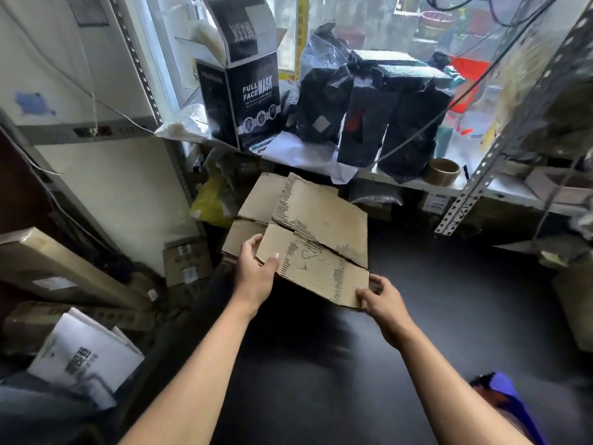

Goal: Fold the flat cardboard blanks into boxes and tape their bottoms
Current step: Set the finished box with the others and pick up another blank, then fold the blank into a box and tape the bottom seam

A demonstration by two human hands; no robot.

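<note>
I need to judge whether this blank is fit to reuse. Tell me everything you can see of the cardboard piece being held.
The cardboard blank is brown corrugated board, flat and unfolded, with creases and slits dividing its flaps. Its top paper layer is torn away in strips, baring the ribbing. It is held tilted above the dark floor, below the shelf. The left hand grips its near left corner, thumb on top; the right hand pinches its near right corner.

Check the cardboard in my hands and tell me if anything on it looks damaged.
The cardboard blank, gripped by the left hand and right hand, is worn: its outer paper is torn away in strips along the flap edges, baring the corrugated ribs, and the flap seam near the middle looks ragged.
</note>
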